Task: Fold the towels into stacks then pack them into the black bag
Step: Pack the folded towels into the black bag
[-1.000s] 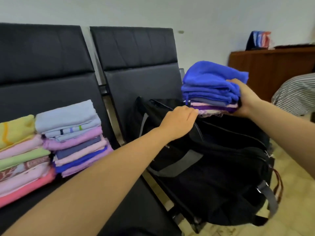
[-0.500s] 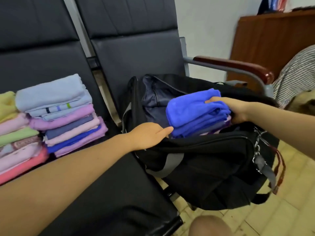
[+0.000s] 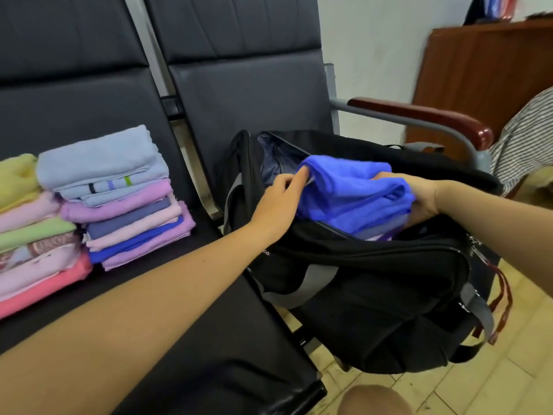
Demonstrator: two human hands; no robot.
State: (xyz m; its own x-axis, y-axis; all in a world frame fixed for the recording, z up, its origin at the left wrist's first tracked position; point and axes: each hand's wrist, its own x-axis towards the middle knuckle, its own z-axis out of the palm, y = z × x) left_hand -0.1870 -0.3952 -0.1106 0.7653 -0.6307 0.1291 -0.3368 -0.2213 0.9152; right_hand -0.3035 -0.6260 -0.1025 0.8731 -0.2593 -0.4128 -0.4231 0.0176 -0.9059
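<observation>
The black bag (image 3: pixel 359 295) stands open on the right-hand seat. A folded stack topped by a bright blue towel (image 3: pixel 353 193) sits halfway inside its mouth. My right hand (image 3: pixel 419 202) grips the stack's right end. My left hand (image 3: pixel 281 202) pinches the blue towel's left edge, its wrist over the bag's rim. On the left seat stand two folded stacks: one topped by a pale blue towel (image 3: pixel 101 163), and one with yellow, green and pink towels (image 3: pixel 33 235) at the frame's left edge.
Two black padded seats (image 3: pixel 245 94) are joined in a row, with a grey armrest topped in dark red wood (image 3: pixel 425 115) behind the bag. A brown cabinet (image 3: pixel 478 73) stands at the back right. Striped cloth (image 3: pixel 526 139) lies at the right edge. A knee (image 3: pixel 374 399) shows at the bottom.
The blue-topped stack came down from above the bag into its mouth. My left hand left the bag's rim and took hold of the blue towel's left edge.
</observation>
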